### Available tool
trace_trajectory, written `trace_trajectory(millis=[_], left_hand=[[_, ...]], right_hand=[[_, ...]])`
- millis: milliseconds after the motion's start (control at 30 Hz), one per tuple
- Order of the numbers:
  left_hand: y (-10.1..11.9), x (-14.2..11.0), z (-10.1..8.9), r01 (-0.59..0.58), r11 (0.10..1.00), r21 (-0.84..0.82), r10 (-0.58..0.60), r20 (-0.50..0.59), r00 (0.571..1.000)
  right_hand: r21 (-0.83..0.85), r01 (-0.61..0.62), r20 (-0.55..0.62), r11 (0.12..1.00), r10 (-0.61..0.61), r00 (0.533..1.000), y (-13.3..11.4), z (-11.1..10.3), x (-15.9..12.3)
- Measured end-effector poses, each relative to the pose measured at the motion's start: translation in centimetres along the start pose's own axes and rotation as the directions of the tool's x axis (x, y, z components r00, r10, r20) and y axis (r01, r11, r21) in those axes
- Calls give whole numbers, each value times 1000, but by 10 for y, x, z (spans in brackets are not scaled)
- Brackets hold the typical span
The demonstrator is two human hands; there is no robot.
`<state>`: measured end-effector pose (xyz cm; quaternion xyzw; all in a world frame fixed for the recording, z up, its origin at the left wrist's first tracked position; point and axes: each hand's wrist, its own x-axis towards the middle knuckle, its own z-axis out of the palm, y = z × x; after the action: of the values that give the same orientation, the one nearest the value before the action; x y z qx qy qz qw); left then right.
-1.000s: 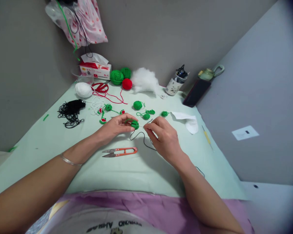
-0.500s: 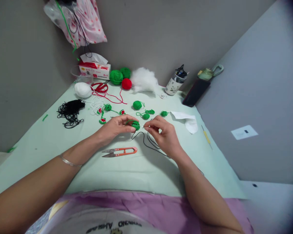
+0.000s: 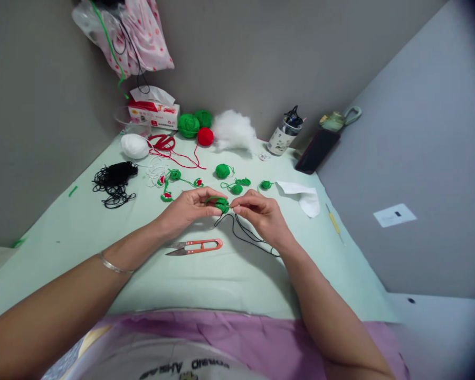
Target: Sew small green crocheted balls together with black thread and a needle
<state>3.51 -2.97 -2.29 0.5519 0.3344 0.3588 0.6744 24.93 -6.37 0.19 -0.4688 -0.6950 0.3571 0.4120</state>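
My left hand is closed around a small green crocheted ball with dark stitches on it. Thumb and fingertips of my right hand pinch a thin sewing needle at the ball's right side; most of the needle is hidden by the fingers. Black yarn hangs below the ball and loops across the table under my right hand. Just in front of my hands lie orange-handled thread snips, blades toward the left.
Behind my hands lie several small green crocheted pieces. Black yarn, a white yarn ball, red scissors, white stuffing and a pen cup stand farther back. A yellow-handled crochet hook lies right.
My right hand has moved slightly left, closer to the green ball, and less of the needle shows between them. The ball has shifted a little right.
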Motion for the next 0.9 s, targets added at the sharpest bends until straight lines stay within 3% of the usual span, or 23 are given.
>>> trace_trajectory(millis=[267,533,700,833,900], left_hand=[[0,-2,2,-4,996,84,4,5,1000],[0,-3,6,-25,993,115,24,3,1000],[1,-4,7,-30,993,111,35,-39,999],[0,-5,8,-42,990,133,51,-63,997],[-1,-3,9,-73,988,139,83,-67,994]], right_hand=[[-67,-19,58,998,23,998,-2,-5,-2],[99,-136,34,986,133,990,3,7,1],[-59,-71,-51,996,68,996,7,6,2],[-25,-140,-35,990,139,990,7,13,-1],[-37,-117,-31,992,116,993,3,18,-4]])
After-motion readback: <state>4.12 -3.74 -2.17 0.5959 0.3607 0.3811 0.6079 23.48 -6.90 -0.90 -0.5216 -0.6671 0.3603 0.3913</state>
